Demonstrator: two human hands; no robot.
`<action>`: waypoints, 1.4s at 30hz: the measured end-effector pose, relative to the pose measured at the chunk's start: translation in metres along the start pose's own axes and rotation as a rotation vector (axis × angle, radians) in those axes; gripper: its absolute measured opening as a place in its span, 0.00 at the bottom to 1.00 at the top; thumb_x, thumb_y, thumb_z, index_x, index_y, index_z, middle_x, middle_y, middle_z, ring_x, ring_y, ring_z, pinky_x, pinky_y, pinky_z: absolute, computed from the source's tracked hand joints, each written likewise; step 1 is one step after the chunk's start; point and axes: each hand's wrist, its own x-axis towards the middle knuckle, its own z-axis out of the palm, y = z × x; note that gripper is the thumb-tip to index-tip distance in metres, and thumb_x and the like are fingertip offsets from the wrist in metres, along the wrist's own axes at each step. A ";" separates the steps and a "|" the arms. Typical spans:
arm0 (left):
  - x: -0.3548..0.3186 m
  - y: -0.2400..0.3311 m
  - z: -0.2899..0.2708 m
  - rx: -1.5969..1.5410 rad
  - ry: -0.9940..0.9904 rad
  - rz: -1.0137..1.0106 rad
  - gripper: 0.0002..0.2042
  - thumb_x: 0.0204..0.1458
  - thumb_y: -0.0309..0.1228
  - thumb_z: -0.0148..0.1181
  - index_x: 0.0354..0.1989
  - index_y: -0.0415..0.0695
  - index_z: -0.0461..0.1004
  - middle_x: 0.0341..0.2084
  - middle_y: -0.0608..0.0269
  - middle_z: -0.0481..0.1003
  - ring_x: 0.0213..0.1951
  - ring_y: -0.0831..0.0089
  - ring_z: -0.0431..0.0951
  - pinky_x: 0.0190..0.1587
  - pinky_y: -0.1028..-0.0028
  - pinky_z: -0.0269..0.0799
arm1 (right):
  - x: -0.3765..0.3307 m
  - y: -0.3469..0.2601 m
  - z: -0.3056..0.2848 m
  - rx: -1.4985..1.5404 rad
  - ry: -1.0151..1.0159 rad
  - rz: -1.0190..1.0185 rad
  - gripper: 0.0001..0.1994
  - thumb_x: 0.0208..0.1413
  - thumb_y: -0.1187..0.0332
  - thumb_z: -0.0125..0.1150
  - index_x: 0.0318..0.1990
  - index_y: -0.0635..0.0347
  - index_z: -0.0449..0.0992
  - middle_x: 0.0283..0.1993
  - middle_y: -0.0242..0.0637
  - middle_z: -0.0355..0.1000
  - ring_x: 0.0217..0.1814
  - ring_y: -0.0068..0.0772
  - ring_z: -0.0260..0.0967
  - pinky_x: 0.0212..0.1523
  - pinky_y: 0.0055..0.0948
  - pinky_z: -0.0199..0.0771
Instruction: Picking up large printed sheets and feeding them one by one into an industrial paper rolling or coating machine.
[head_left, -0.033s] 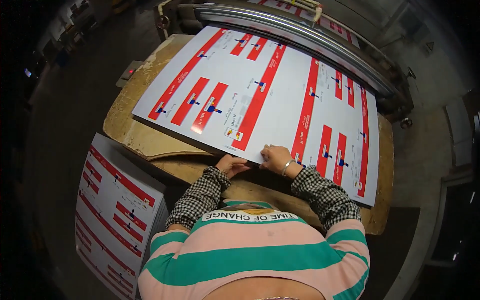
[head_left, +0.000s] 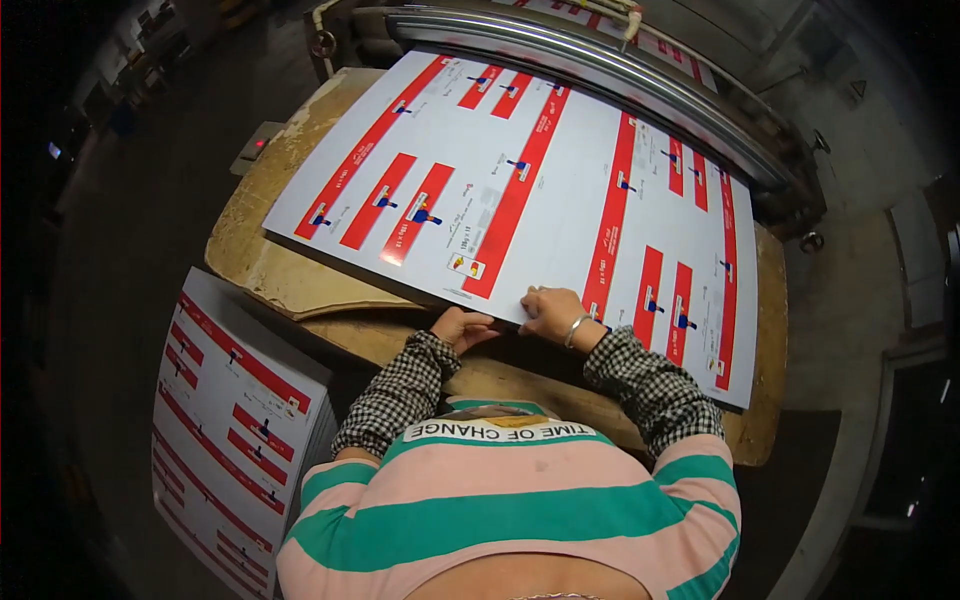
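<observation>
A large white printed sheet with red bars and small blue marks lies across a worn wooden table. Its far edge sits by a metal roller. My left hand is at the sheet's near edge, with its fingers curled on and under that edge. My right hand, with a bracelet on its wrist, rests just to the right on the same edge, thumb below and fingers on top. Both forearms are in checked sleeves.
A stack of similar printed sheets stands on the floor at lower left. A machine frame runs behind the roller at the top. A small box with a red light is fixed at the table's left corner. Dark concrete floor surrounds the table.
</observation>
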 end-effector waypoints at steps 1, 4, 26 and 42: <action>0.003 -0.003 -0.004 0.018 -0.001 -0.027 0.12 0.39 0.19 0.54 0.35 0.37 0.67 0.29 0.57 0.71 0.31 0.70 0.72 0.37 0.70 0.72 | 0.001 0.006 0.000 0.012 -0.039 0.019 0.12 0.35 0.59 0.58 0.24 0.58 0.72 0.25 0.44 0.69 0.30 0.45 0.66 0.31 0.37 0.66; 0.003 -0.001 0.009 -0.006 -0.019 -0.025 0.11 0.40 0.21 0.55 0.34 0.37 0.68 0.30 0.58 0.71 0.33 0.68 0.72 0.38 0.68 0.71 | 0.006 0.025 0.000 0.121 -0.031 -0.036 0.09 0.39 0.63 0.52 0.23 0.58 0.73 0.22 0.46 0.68 0.26 0.48 0.66 0.29 0.38 0.65; 0.018 -0.014 -0.008 -0.019 0.038 0.038 0.15 0.46 0.28 0.52 0.42 0.40 0.63 0.33 0.58 0.70 0.33 0.66 0.73 0.35 0.68 0.71 | 0.072 0.045 0.012 0.083 0.061 0.032 0.19 0.36 0.55 0.57 0.31 0.62 0.70 0.39 0.48 0.65 0.45 0.46 0.59 0.43 0.41 0.61; 0.025 -0.027 -0.015 -0.106 0.139 0.075 0.17 0.48 0.30 0.48 0.47 0.38 0.60 0.39 0.50 0.67 0.40 0.58 0.69 0.44 0.62 0.68 | 0.003 -0.013 -0.039 0.416 0.099 -0.053 0.13 0.36 0.71 0.52 0.33 0.65 0.71 0.42 0.48 0.66 0.37 0.42 0.68 0.38 0.25 0.68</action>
